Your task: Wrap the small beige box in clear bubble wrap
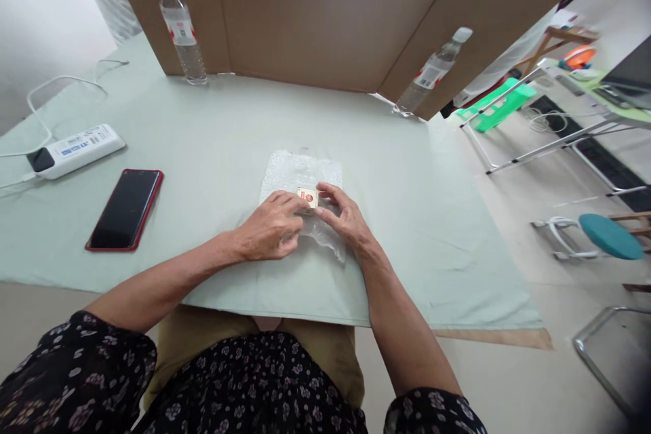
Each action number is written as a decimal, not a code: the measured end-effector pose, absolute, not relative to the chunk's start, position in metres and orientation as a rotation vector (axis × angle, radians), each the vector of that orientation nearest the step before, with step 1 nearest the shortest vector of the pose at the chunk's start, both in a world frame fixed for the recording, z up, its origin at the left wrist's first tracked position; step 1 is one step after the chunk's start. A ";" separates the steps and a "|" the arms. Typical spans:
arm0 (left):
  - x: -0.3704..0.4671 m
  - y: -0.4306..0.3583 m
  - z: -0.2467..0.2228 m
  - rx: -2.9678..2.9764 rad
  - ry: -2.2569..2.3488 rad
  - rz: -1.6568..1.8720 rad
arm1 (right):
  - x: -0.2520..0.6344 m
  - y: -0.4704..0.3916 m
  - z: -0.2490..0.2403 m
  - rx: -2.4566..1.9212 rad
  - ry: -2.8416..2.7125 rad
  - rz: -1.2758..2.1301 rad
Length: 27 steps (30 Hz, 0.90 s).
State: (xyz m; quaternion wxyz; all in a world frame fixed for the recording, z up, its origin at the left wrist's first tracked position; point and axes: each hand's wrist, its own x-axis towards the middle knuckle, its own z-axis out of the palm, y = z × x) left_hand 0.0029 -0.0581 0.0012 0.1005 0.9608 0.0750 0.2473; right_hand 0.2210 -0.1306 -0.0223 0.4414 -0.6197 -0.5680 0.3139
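Note:
A small cream-coloured box (308, 198) with red and orange print lies over a sheet of bubble wrap (300, 166) on the table, with its printed face up. My right hand (346, 217) pinches the box from its right side, thumb at the near corner and fingers at the far one. From the left, my left hand (274, 225) has its fingertips against the box's left and near side, the other fingers curled under. The hands hide part of the bubble wrap, whose crumpled near edge shows between my wrists.
To the left lie a black phone (125, 210) with a red case and a white power strip (79, 150) with cables. Two water bottles, one left (183, 34) and one right (432, 74), stand before a brown cardboard screen (315, 13). A teal stool (610, 236) is off to the right.

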 end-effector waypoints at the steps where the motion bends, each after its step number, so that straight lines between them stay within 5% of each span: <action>1: 0.003 -0.058 0.001 2.792 0.288 0.799 | 0.223 -0.133 -0.018 -1.535 -1.393 0.772; 8: 0.008 -0.051 -0.005 2.532 0.652 0.958 | 0.232 -0.149 0.009 -1.457 -1.536 0.704; 27: 0.024 -0.033 -0.010 1.766 0.832 0.760 | 0.204 -0.119 -0.024 -1.538 -1.186 0.575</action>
